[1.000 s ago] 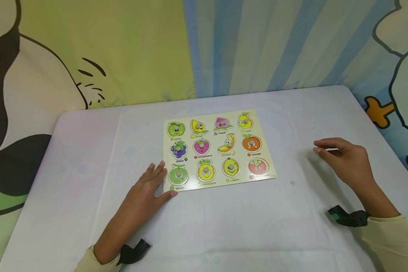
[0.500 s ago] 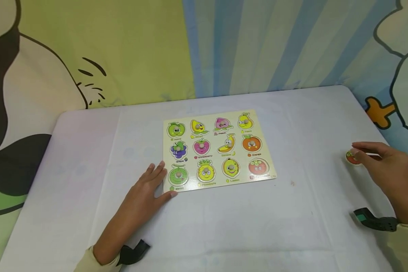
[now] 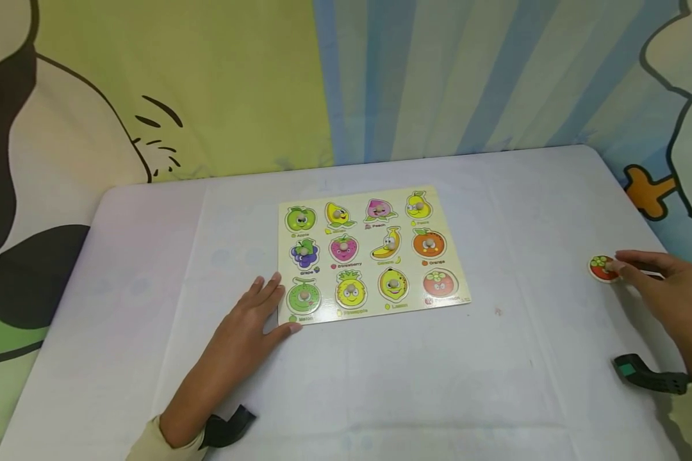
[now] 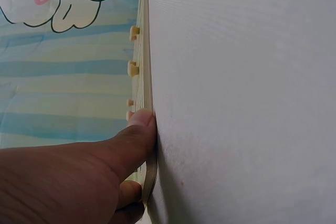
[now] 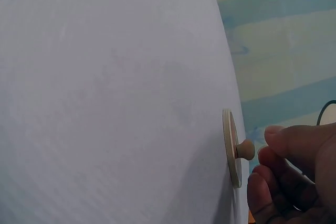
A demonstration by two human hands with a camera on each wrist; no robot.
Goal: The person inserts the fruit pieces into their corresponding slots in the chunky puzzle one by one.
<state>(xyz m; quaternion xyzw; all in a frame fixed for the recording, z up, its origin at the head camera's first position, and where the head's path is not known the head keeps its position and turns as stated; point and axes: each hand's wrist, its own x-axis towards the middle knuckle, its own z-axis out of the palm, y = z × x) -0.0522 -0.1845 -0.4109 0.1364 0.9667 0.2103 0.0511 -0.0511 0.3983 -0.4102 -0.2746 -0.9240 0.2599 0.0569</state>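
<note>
My left hand rests at the left front corner of a fruit peg puzzle board, thumb at the near edge and fingers along the left side. In the left wrist view the thumb lies against the board's edge. At the far right of the table, my right hand is beside a round red persimmon puzzle piece. The right wrist view shows this piece knob side up, close to the tabletop. A small gap separates its wooden knob from the loosely bent fingers.
Fruit pieces with knobs, such as an orange and a lemon, sit in the board. Its persimmon place shows a printed picture and no knob. A white cloth covers the table; a cartoon-print curtain hangs behind.
My right hand has moved right across the table, and the persimmon piece has come into view at its fingertips. The fingers are now drawn slightly back from it. The left hand stays put.
</note>
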